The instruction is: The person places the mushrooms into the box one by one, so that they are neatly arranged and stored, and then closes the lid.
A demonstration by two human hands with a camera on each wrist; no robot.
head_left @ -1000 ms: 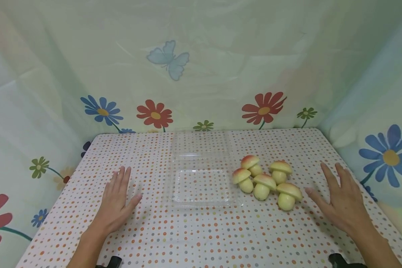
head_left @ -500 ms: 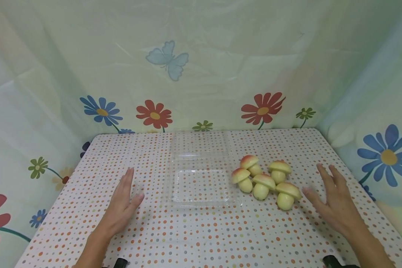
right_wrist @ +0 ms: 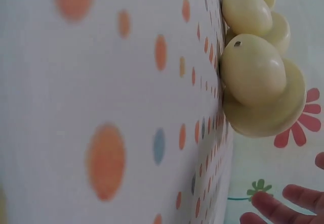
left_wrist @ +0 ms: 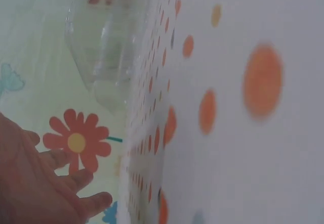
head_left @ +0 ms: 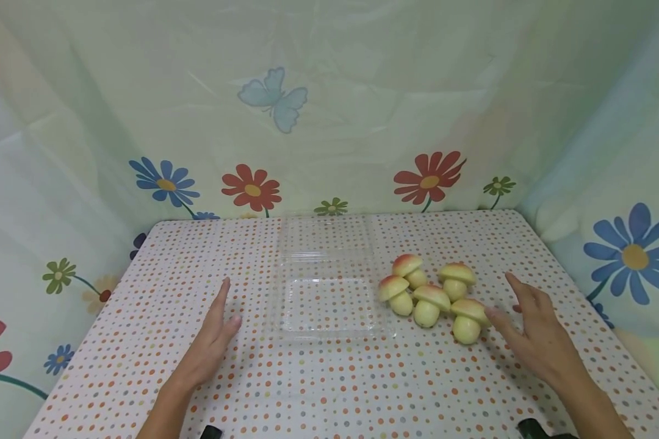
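On the right half of the dotted worktop [head_left: 329, 396], just beside a clear plastic container [head_left: 329, 334], five mushroom-shaped pieces [head_left: 426, 314] sit in a loose cluster, yellow-green with a red blush on some of the caps. The container stands near the middle, its tray part towards the person and its clear lid [head_left: 326, 235] folded back towards the flowered backdrop [head_left: 335, 140] — probably laid out that way so the lid stays clear of the tray's mouth. All five pieces lie outside it, on the worktop. Their stems point roughly towards the person and their caps away; the stems look rounded at the end, so lying tipped over is likely their natural rest. Gathering them on one side seems to keep them within easy reach of one hand, with the container between the two hands.

The left hand [head_left: 205, 347] is to the left of the container, apart from it; its fingers are extended and relaxed, with the thumb held away from them, and they have hold of nothing. The right hand [head_left: 540, 341] is to the right of the cluster, fingers loosely spread and holding nothing. Its thumb overlaps the edge of the nearest mushroom piece [head_left: 465, 329] in the head view — I cannot tell whether it touches. Both hands look raised a little above the worktop, perhaps because the forearms slant in from the near edge.
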